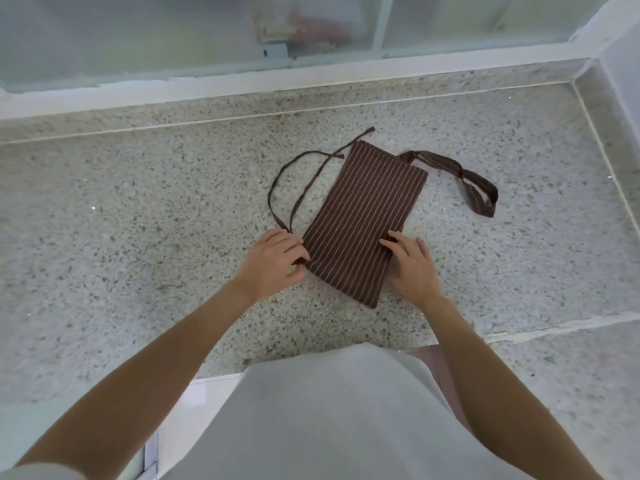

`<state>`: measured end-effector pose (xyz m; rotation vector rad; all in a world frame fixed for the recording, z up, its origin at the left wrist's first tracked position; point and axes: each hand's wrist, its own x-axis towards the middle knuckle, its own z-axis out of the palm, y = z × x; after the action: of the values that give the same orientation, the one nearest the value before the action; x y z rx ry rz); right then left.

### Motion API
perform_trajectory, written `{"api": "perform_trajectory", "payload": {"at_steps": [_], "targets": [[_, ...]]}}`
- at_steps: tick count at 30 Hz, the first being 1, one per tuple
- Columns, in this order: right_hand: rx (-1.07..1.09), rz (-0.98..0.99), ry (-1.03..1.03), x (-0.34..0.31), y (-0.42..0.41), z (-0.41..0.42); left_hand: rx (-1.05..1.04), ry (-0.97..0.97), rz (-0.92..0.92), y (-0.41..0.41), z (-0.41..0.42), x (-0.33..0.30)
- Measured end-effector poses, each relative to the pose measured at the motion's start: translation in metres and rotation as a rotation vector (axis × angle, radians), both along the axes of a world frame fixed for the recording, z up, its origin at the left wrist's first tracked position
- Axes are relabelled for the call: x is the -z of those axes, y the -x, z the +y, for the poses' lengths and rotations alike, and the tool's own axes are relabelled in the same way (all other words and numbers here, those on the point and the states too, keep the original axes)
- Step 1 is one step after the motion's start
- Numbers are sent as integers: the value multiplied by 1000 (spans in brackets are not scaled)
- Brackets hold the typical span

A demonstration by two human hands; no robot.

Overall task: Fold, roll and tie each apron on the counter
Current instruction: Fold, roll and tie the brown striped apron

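Note:
A brown apron with thin white stripes (367,216) lies folded into a narrow rectangle on the speckled stone counter (138,220). Two thin waist ties (298,188) loop out to its left, and the wider neck strap (464,174) curls out to its right. My left hand (273,261) pinches the apron's near left edge, where the ties come out. At the near right edge my right hand (412,265) rests with its fingers curled onto the cloth.
A white sill (207,84) and frosted glass panels run along the back of the counter. A white wall (620,81) closes the right side. The counter's front edge is just before my body, with a lower ledge at the right.

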<state>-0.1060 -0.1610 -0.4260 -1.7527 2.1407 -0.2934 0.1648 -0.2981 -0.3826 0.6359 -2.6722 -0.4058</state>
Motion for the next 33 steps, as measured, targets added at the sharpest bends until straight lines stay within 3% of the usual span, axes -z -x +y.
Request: {"api": "perform_trajectory", "payload": {"at_steps": [4, 8, 14, 18, 27, 30, 33], "targets": [[190, -216, 119, -11, -6, -2, -65, -45, 184, 28, 1, -45], [506, -436, 197, -15, -9, -5, -115, -139, 222, 66, -31, -65], [795, -461, 163, -14, 2, -20, -302, -467, 13, 122, -101, -43], [917, -421, 158, -14, 6, -23, -312, -507, -125, 145, -127, -13], [747, -219, 15, -8, 0, -36, -301, -527, -169, 160, -143, 23], [524, 20, 108, -12, 4, -38, -239, -394, -109, 163, -146, 27], [140, 129, 233, -14, 19, -37, -153, -233, -26, 165, -140, 18]]}}
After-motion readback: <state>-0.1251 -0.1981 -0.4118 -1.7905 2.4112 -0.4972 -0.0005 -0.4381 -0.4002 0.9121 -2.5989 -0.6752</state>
